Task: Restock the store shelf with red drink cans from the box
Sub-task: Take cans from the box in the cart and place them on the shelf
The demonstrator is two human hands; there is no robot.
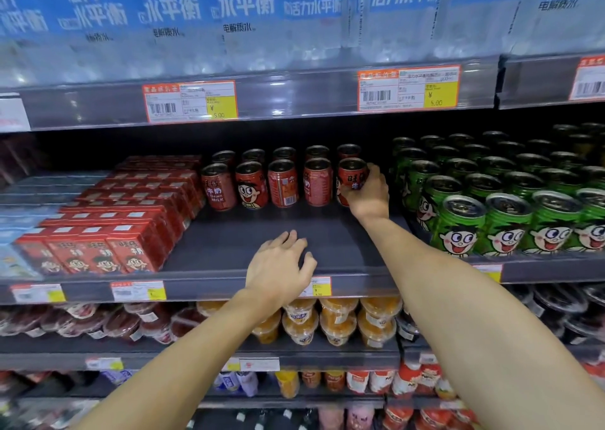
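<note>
Dark shelf [262, 233], right hand [368, 193] around "MILK"-brand red can [350, 175].

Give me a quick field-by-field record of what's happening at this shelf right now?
Right hand: grips the rightmost front red can, upright on the shelf
Left hand: fingers relaxed, holds nothing, over the shelf's front edge
Red cans: two rows of five at the back, labels facing different ways
Free space: bare shelf in front of the red cans
Left neighbour: red cartons
Right neighbour: green cans
Box: not in view
</note>
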